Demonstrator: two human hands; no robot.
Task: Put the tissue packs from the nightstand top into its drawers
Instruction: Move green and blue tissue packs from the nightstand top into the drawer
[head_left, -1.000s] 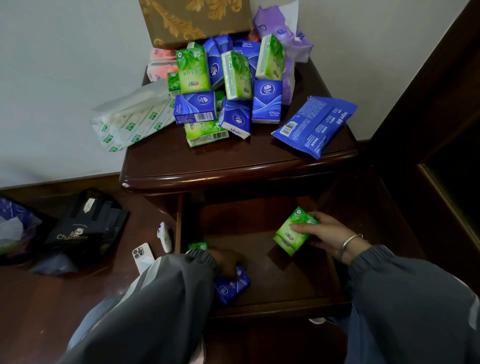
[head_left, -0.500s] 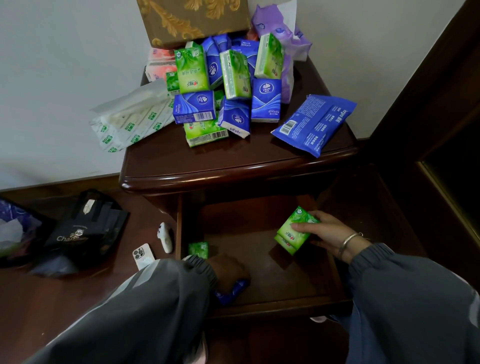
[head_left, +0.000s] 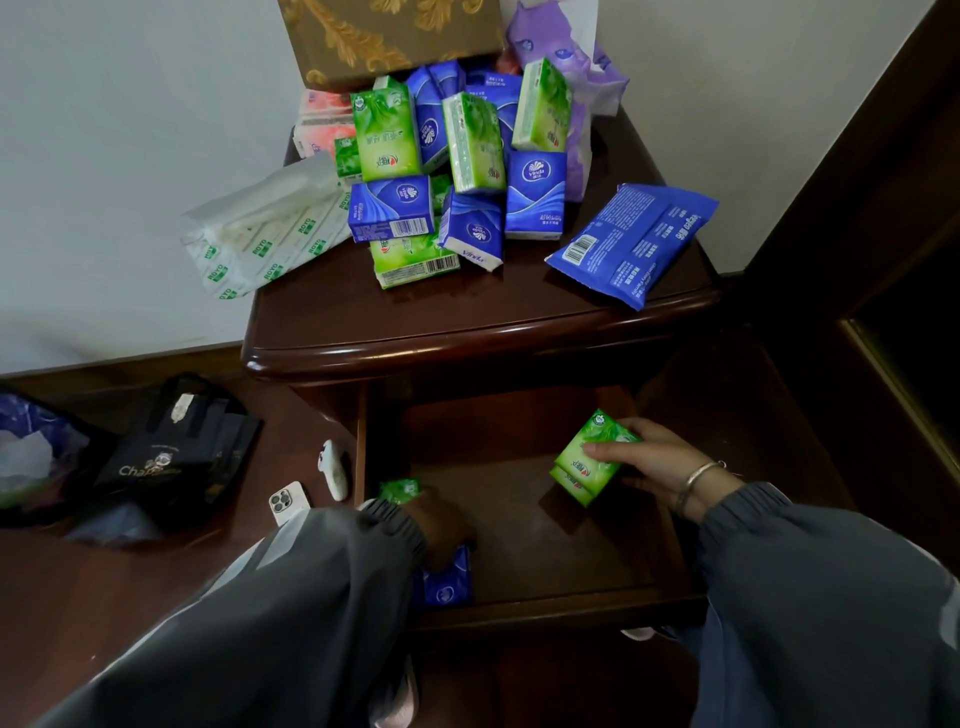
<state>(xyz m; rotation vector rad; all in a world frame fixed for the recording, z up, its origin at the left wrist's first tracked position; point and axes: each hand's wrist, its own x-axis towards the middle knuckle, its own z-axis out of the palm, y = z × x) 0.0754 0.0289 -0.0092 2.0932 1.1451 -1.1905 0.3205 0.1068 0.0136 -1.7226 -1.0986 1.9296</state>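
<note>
The lower drawer of the dark wood nightstand is pulled out. My right hand holds two stacked green tissue packs tilted just above the drawer floor at its right side. Reaching out of a grey sleeve, my left hand curls down onto a blue tissue pack at the drawer's front left; its fingertips are in shadow. Another green pack lies at the drawer's left wall. Several blue and green packs are piled on the nightstand top.
A flat blue wipes pack overhangs the top's right edge and a white-green pack overhangs the left. A gold-patterned box and a purple pack stand behind. On the floor to the left lie a black bag, a phone and a white object.
My left arm has drawn a little toward the drawer's front, staying over the blue pack. The right hand with the green packs has barely moved.
</note>
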